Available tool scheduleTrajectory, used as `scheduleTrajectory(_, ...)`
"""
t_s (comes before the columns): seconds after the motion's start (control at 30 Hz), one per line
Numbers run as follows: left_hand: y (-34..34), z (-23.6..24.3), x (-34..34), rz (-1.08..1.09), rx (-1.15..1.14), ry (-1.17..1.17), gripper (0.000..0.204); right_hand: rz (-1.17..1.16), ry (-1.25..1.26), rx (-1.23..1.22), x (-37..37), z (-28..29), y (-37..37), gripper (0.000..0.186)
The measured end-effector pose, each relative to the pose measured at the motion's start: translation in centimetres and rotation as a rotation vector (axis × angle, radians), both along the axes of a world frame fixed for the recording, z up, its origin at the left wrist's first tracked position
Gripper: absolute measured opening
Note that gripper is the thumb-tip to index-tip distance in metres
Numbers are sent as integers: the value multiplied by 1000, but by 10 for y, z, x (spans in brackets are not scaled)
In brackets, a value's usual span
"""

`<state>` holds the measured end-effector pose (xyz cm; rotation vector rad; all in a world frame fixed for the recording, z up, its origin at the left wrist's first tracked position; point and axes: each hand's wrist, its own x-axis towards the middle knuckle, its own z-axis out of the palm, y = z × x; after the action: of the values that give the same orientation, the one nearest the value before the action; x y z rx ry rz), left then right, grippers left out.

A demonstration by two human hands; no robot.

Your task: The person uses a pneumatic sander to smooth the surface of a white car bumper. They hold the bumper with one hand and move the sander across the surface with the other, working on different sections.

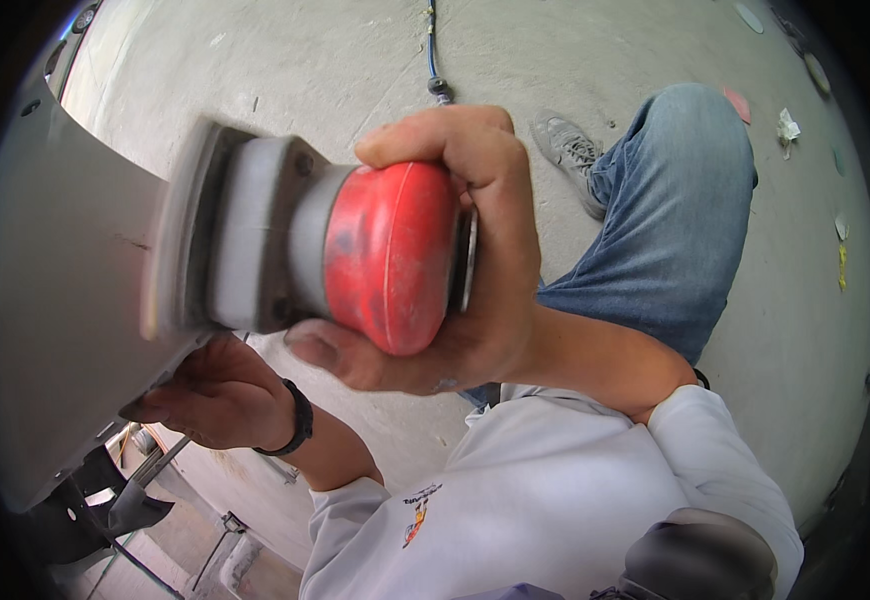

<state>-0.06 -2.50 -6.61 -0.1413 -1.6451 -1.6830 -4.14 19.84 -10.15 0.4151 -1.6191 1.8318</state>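
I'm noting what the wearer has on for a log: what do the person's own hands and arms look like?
Both are ungloved. The left hand has a black watch or band at its wrist; the right hand shows a small pale smudge. White short sleeves leave the forearms uncovered.

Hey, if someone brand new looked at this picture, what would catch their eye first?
Probably the red and grey power sander near the centre, gripped by the right hand, its blurred pad at the grey panel on the left. Next, the left hand at the panel's lower edge, with a black wristband.
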Motion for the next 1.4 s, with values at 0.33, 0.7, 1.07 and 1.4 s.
scheduleTrajectory(0.33,14,-4,-3,-45,36,59,48,84,-378,-40,7,-21,1,73)
scheduleTrajectory(0.7,21,-7,-8,-149,-67,36,57,-23,-58,14,4,-14,8,75)
scheduleTrajectory(1.07,19,-13,-6,-12,-29,14,52,68,-71,41,9,-9,17,74)
scheduleTrajectory(1.4,30,-21,-17,-68,-108,58,41,-42,-520,158,-5,-96,18,68)
